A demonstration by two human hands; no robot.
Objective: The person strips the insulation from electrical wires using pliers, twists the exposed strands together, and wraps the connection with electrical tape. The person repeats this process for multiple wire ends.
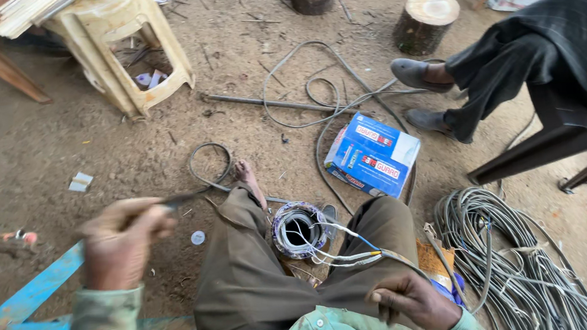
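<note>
Wires (349,256) in right hand (410,301); blue box (373,154) ahead.

An informal open-air electrical repair workshop on bare dirt ground (128,159). Around a round wound motor coil (298,230), loose cables (316,105) snake just beyond it, a large bundle of grey wire (525,264) lies to its right, log stumps (425,22) stand farther off, and a worn plastic stool (125,45) stands beyond it to the left.

Wire spool (298,229) stood between knees; box (373,154) lay beyond it, cable bundle (518,265) to right. Stool (125,45) far left, two log stumps (425,22) behind box.
</note>
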